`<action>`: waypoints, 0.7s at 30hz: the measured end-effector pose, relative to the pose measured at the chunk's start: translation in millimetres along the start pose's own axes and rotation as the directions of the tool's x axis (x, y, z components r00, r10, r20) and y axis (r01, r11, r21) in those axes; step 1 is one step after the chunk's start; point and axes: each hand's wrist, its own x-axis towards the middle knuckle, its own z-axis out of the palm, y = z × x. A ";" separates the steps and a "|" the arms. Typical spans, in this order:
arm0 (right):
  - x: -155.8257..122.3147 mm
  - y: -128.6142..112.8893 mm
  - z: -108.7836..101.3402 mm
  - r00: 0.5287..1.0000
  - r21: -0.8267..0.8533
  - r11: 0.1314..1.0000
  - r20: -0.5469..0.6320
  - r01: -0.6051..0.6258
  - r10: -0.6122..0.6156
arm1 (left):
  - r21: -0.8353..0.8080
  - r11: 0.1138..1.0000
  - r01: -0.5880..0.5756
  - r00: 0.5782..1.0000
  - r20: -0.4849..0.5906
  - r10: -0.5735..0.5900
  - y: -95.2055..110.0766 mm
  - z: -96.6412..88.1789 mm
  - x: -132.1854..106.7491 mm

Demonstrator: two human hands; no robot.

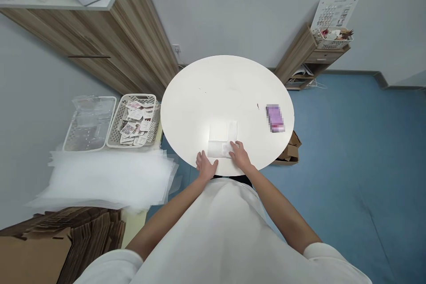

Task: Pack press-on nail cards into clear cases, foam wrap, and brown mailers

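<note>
A thin white foam sheet [217, 149], folded over in part, lies near the front edge of the round white table [199, 84]. Its pale upper part blends with the tabletop glare. My left hand [206, 167] is at the sheet's lower left corner, thumb and fingers spread apart, with nothing visible gripped in it. My right hand [240, 156] is closed over the sheet's right end, fingers bent and thumb on the folded layer. What lies under the right fingers is hidden.
A purple pixelated item [275, 118] lies on the table's right side, near a tiny dark object [258, 106]. At left stand a basket of printed cards [155, 120], a basket with clear bags [68, 135], stacked white sheets [106, 177] and flattened cardboard [33, 253]. A cardboard box [289, 160] sits below right.
</note>
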 end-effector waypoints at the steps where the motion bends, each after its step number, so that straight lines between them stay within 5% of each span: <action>1: -1.3 -2.8 2.8 1.000 0.008 1.000 0.004 0.003 -0.003 | -0.100 0.991 0.086 0.996 0.011 -0.085 -2.5 0.7 -1.4; 4: -4.1 -9.4 10.4 0.999 0.042 0.999 0.027 0.022 -0.023 | -0.395 0.887 0.240 0.970 0.066 -0.234 -5.3 2.2 0.5; 7: -4.2 -12.1 15.0 0.998 0.077 0.996 0.040 0.045 -0.048 | -0.628 0.681 0.376 0.905 0.092 -0.415 -4.2 0.0 10.1; 10: -3.0 -10.5 17.2 0.998 0.102 0.993 0.032 0.058 -0.061 | -0.746 0.521 0.415 0.878 0.178 -0.444 -3.9 -7.2 20.2; 16: -0.8 -3.4 20.6 0.996 0.139 0.986 0.018 0.089 -0.092 | -0.656 0.663 0.361 0.932 0.278 -0.232 -3.1 -22.3 27.6; 21: 2.4 -2.6 22.7 0.993 0.147 0.982 -0.006 0.118 -0.118 | -0.510 0.851 0.124 0.989 0.130 -0.066 6.1 -23.1 28.5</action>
